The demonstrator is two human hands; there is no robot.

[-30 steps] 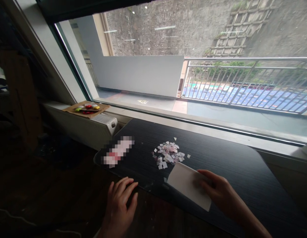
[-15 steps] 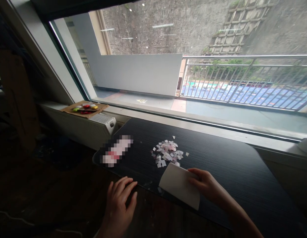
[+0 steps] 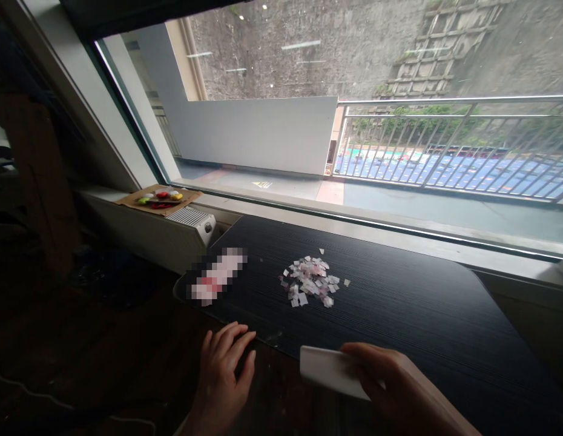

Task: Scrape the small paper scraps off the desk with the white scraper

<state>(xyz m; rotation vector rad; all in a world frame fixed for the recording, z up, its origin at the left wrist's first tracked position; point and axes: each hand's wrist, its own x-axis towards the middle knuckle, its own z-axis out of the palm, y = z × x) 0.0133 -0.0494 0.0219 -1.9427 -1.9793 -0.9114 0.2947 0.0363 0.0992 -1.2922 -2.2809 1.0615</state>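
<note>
I have the right hand (image 3: pixel 390 378) pinching a white card (image 3: pixel 324 363), thumb and fingers closed on its right part. Half a second ago the card lay out over the tabletop (image 3: pixel 399 303), up against the scraps; now it is drawn back to the near edge, tipped so that I see it foreshortened, its lower part reaching past the edge. The left hand (image 3: pixel 227 366) has hardly shifted: its fingers are loosely bent and a little apart at the near edge, with nothing that I can see in its grasp.

Just beyond, the heap of small pale paper scraps (image 3: pixel 311 280) sits mid-tabletop, with a few strays around it. With the card away, I get the whole heap in view, and neither hand touches it. The lone scrap that lay by the near edge is gone from there; I can't tell where it went. I judge that the card has cleared that strip while leaving the main heap in place.

To the left lies a pinkish strip (image 3: pixel 220 275), too pixelated to read. Farther out, small coloured pieces (image 3: pixel 161 195) rest on cardboard (image 3: pixel 190 195) near the window.
</note>
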